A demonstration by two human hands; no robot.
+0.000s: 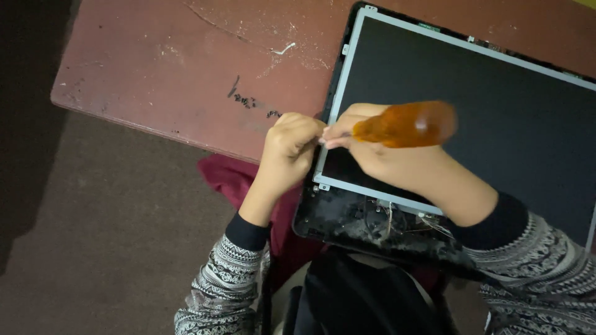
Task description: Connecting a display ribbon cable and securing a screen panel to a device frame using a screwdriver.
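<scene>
Screwdriver [406, 124] with a translucent orange handle lies across the right hand [366, 146], fingers wrapped tight around it, tip end pointing left toward the left hand [288, 152]; the handle is motion-blurred. Left hand fingers pinched shut right at the tip, over the left edge of the bare screen panel [496, 118]; what they pinch is too small to tell. Panel sits in a black laptop lid [347, 220] on a scuffed reddish-brown surface [174, 68], dark red cloth [230, 174] below the edge.

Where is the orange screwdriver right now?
In the head view, the orange screwdriver is in the right hand, over the left edge of the screen panel, its tip beside the left hand.
</scene>
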